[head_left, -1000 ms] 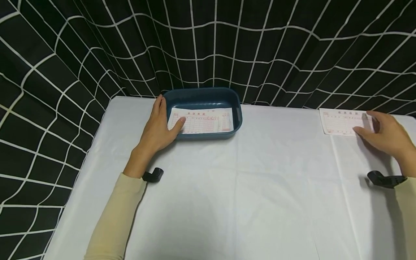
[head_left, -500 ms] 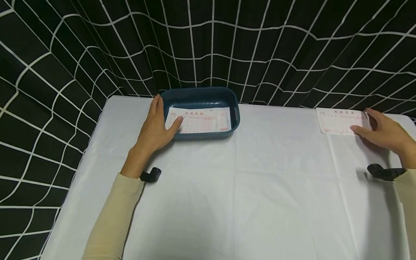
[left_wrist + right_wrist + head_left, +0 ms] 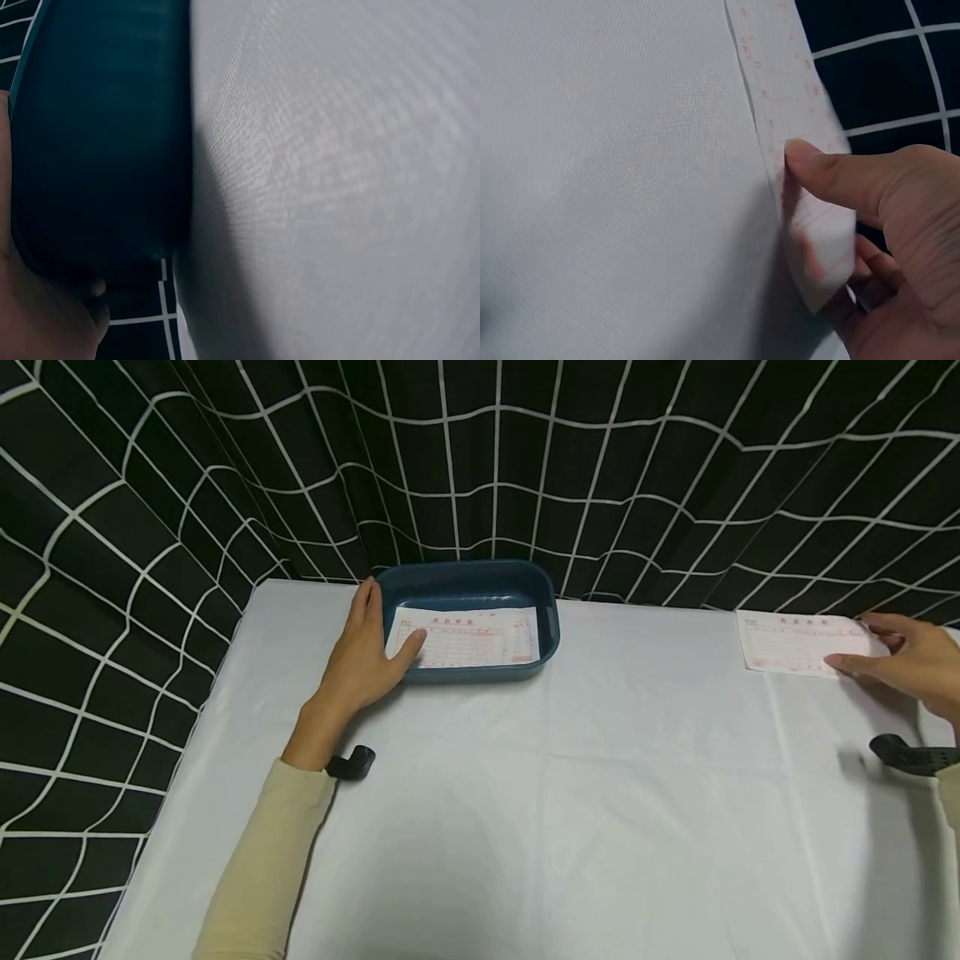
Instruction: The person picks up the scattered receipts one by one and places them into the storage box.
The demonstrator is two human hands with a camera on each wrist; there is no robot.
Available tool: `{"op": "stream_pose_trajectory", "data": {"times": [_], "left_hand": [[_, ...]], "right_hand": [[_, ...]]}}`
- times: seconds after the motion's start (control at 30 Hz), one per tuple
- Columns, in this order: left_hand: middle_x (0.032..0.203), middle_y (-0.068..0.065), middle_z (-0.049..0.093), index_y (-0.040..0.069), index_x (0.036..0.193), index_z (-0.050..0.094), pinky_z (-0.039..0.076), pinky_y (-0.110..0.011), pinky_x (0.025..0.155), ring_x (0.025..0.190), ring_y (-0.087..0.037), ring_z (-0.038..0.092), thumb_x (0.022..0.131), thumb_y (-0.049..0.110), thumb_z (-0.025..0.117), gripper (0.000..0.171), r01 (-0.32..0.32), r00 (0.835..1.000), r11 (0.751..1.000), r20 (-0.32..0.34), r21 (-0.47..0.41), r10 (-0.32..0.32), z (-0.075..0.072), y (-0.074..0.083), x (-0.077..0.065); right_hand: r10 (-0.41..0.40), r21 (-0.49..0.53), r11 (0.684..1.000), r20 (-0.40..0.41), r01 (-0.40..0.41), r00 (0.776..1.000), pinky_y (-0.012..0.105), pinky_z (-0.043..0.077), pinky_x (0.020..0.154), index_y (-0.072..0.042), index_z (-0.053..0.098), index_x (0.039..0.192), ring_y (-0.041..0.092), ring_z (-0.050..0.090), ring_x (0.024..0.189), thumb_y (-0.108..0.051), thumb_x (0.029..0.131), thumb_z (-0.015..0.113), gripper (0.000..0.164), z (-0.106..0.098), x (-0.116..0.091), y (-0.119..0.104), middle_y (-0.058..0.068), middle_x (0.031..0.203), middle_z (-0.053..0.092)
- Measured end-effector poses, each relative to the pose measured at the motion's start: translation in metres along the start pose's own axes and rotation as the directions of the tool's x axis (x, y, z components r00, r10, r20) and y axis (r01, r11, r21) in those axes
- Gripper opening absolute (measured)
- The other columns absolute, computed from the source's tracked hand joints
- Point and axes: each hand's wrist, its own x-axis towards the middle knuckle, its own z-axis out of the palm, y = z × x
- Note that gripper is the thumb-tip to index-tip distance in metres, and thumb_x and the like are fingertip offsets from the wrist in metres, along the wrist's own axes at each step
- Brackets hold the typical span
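Observation:
My left hand (image 3: 358, 652) grips the left end of a dark blue plastic basin (image 3: 480, 675), its thumb over the near rim and its fingers along the outer side. Inside the basin lies a white receipt slip (image 3: 472, 639) with red print. In the left wrist view the basin's side wall (image 3: 105, 150) fills the upper left. At the far right of the table, my right hand (image 3: 915, 660) pinches the right end of another receipt slip (image 3: 802, 647). The right wrist view shows the thumb on top and the slip's end (image 3: 829, 255) bent up against the fingers.
A white cloth covers the table (image 3: 600, 810). Black curtain (image 3: 615, 468) with white grid lines hangs behind the far edge and along the left. Both wrists wear black cameras, the left one (image 3: 352, 763) near the basin.
My right hand has shifted a little to the right along the slip, leaving more of its print showing. The left hand and the basin stay where they were.

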Motion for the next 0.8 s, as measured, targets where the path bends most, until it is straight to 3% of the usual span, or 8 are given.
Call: {"op": "stream_pose_trajectory", "data": {"times": [0.07,0.2,0.3,0.33,0.43,0.53,0.63,0.8], "left_hand": [[0.179,-0.017,0.007,-0.002,0.168,0.011,0.027,-0.053,0.132,0.167,-0.034,0.017,0.101,0.057,0.057,0.1,-0.002,1.0,1.0,-0.001,-0.003,0.002,0.0,0.001,0.0],[0.179,-0.017,0.008,-0.002,0.168,0.011,0.026,-0.053,0.132,0.167,-0.034,0.017,0.101,0.057,0.058,0.101,0.004,1.0,1.0,-0.004,-0.004,-0.004,-0.001,0.002,-0.001],[0.18,-0.017,0.007,-0.002,0.168,0.011,0.026,-0.054,0.132,0.167,-0.034,0.017,0.101,0.057,0.058,0.101,0.005,1.0,1.0,-0.002,-0.005,-0.006,-0.001,0.002,-0.001],[0.18,-0.017,0.007,-0.002,0.169,0.01,0.026,-0.054,0.132,0.167,-0.035,0.017,0.101,0.056,0.057,0.101,0.006,1.0,1.0,-0.002,-0.005,-0.006,-0.001,0.001,-0.001],[0.18,-0.016,0.007,-0.002,0.169,0.01,0.027,-0.055,0.132,0.167,-0.035,0.017,0.102,0.056,0.057,0.1,0.005,1.0,1.0,-0.002,-0.002,-0.005,0.001,0.001,0.0],[0.18,-0.016,0.006,-0.002,0.169,0.011,0.027,-0.054,0.132,0.167,-0.034,0.017,0.101,0.057,0.057,0.101,0.001,1.0,1.0,0.001,-0.003,-0.001,0.001,0.002,0.0],[0.18,-0.015,0.006,-0.002,0.168,0.011,0.027,-0.054,0.132,0.167,-0.034,0.018,0.101,0.058,0.057,0.101,0.001,1.0,1.0,0.002,-0.002,-0.001,0.001,0.002,0.0],[0.18,-0.015,0.006,-0.001,0.169,0.011,0.026,-0.053,0.133,0.167,-0.034,0.016,0.101,0.058,0.057,0.101,0.011,1.0,1.0,0.005,-0.001,-0.011,0.0,0.002,-0.001]], "right_hand": [[0.017,0.007,1.0,-0.006,-0.017,1.0,0.064,0.036,0.094,0.009,0.017,0.164,0.053,0.036,0.116,-0.047,0.098,0.071,0.102,-0.001,-0.001,0.001,0.045,0.141,0.032],[0.073,0.037,0.997,0.034,-0.074,0.997,0.072,0.03,0.118,0.007,0.013,0.164,0.06,0.03,0.139,-0.064,0.094,0.068,0.115,-0.003,0.0,0.001,0.045,0.162,0.018],[0.084,0.058,0.995,0.052,-0.087,0.995,0.073,0.018,0.125,0.007,0.011,0.164,0.061,0.02,0.152,-0.065,0.095,0.065,0.114,-0.004,0.0,0.0,0.041,0.168,0.008],[0.077,0.055,0.995,0.042,-0.079,0.996,0.066,0.028,0.125,0.009,0.014,0.164,0.06,0.025,0.149,-0.061,0.097,0.065,0.109,-0.005,0.0,0.0,0.042,0.167,0.014],[0.04,0.04,0.998,0.005,-0.04,0.999,0.042,0.056,0.095,0.013,0.03,0.159,0.046,0.054,0.116,-0.042,0.104,0.062,0.083,-0.005,-0.002,0.002,0.042,0.136,0.049],[0.031,0.017,0.999,-0.041,-0.03,0.999,0.03,0.042,0.059,0.011,0.046,0.15,0.021,0.05,0.078,-0.032,0.107,0.059,0.062,-0.003,-0.007,0.002,0.019,0.093,0.054],[0.022,0.012,1.0,-0.074,-0.022,0.997,0.031,0.041,0.056,0.009,0.051,0.144,0.012,0.045,0.069,-0.031,0.108,0.057,0.054,0.001,-0.018,-0.003,0.005,0.08,0.05],[0.017,0.052,0.999,-0.109,-0.011,0.994,0.029,0.04,0.056,0.011,0.053,0.134,0.01,0.044,0.069,-0.034,0.108,0.058,0.052,0.006,-0.044,-0.023,-0.004,0.078,0.051]]}}
